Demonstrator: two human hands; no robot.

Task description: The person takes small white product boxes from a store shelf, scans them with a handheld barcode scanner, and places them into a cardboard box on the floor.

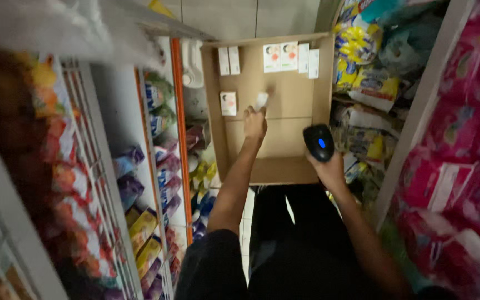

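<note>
The left hand [255,121] reaches into an open cardboard box [284,150], its fingers closed on a small white packet [261,100] at the fingertips — a similar small box [228,103] lies just left of it, more [280,57] along the far wall beyond. The right hand [329,166], near the box's right wall, grips a black handheld scanner [318,141] — shelves of packaged goods [159,161] stand beside the left arm.

Cardboard box [284,133] on the floor dead ahead, 12 o'clock, open side up. Row of small cartons [280,56] along its far wall; one lone carton [228,103] at 10 o'clock inside. Left hand [254,123] over the box middle, small packet [261,100] at its fingertips. Right hand [329,166] at the box's 4 o'clock corner, scanner [318,142] in it (over the rim). Shelves [156,166] at 9 o'clock, stacked packs [451,166] at 3.
</note>
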